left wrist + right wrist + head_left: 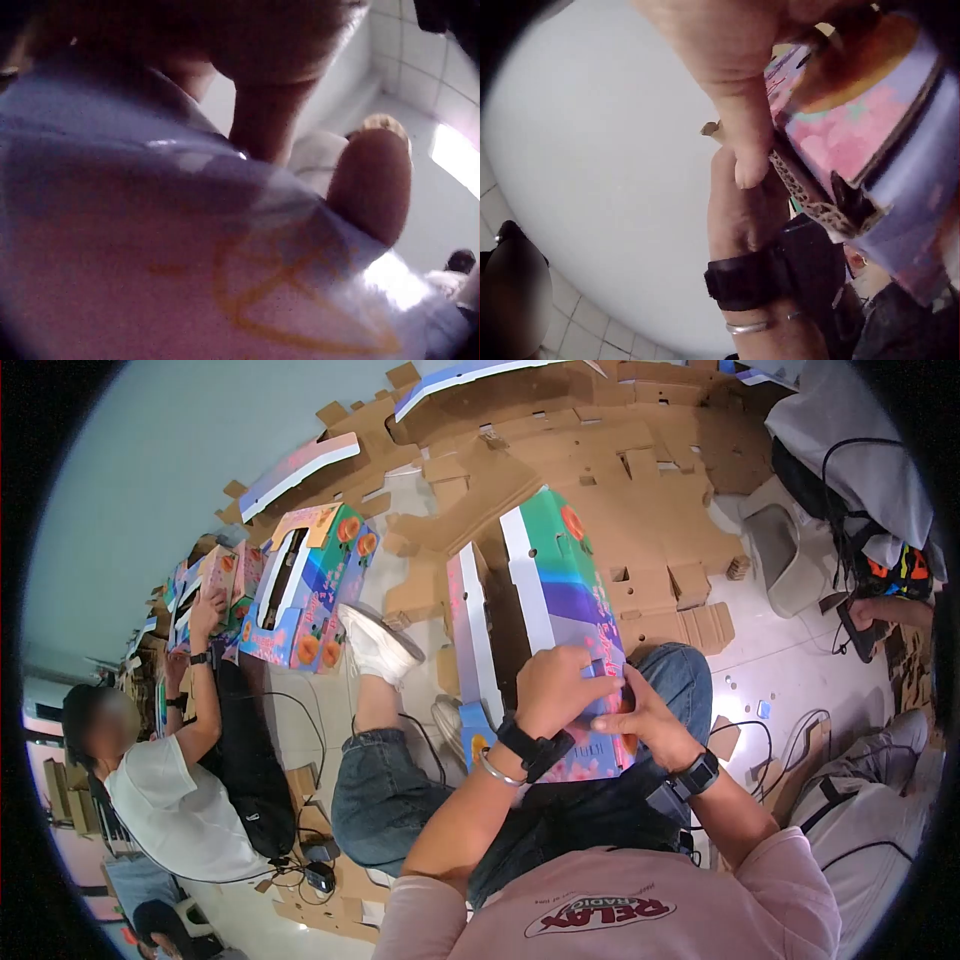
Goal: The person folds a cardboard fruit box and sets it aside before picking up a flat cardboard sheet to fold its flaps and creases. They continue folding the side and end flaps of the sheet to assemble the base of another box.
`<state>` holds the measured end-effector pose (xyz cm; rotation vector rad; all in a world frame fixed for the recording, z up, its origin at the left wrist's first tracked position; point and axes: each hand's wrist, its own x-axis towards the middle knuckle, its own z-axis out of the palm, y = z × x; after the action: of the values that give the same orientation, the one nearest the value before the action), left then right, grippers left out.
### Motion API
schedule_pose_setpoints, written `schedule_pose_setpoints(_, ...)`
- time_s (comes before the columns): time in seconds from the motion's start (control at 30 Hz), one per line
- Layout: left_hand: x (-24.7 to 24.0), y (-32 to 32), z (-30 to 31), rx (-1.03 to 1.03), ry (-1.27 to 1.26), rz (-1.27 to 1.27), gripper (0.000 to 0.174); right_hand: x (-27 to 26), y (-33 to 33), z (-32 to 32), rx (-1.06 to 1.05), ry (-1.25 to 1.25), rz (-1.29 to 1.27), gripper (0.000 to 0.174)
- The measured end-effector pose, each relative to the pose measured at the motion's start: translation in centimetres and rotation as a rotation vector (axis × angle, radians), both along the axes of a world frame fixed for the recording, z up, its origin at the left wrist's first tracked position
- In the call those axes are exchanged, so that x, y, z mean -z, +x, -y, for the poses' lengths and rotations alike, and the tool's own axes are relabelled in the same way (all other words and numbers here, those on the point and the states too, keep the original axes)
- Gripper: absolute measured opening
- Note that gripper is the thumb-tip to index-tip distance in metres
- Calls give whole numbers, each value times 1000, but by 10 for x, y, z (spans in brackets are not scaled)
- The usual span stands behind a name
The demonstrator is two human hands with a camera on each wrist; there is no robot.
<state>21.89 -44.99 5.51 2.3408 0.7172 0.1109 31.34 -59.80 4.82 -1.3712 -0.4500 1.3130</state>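
Note:
A cardboard carton printed in green, blue and pink with peach pictures stands between the person's legs, its long top slot open. The left hand grips the near end of its top, fingers bent over the edge. Across from it, the right hand pinches the carton's near right edge, the two thumbs close together. In the right wrist view the right thumb presses beside a raw corrugated edge. The left wrist view has the carton's printed panel close up, with fingers over its edge.
A similar carton stands at the left, near a white shoe. Another person sits there handling cartons. Flattened brown cardboard covers the floor ahead. A beige plastic stool and black cables lie to the right.

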Motion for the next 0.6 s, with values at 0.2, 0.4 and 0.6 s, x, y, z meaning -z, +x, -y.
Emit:
schedule_pose_setpoints(0.2,25,-2,16,-193,-444,343,30,5,-1,1,28,-4,-51,99)
schedule_pose_setpoints(0.4,42,-3,22,-260,-413,496,32,10,1,1,14,39,-77,97)
schedule_pose_setpoints(0.6,46,-6,27,-259,-325,632,36,9,1,-1,22,44,-119,95)
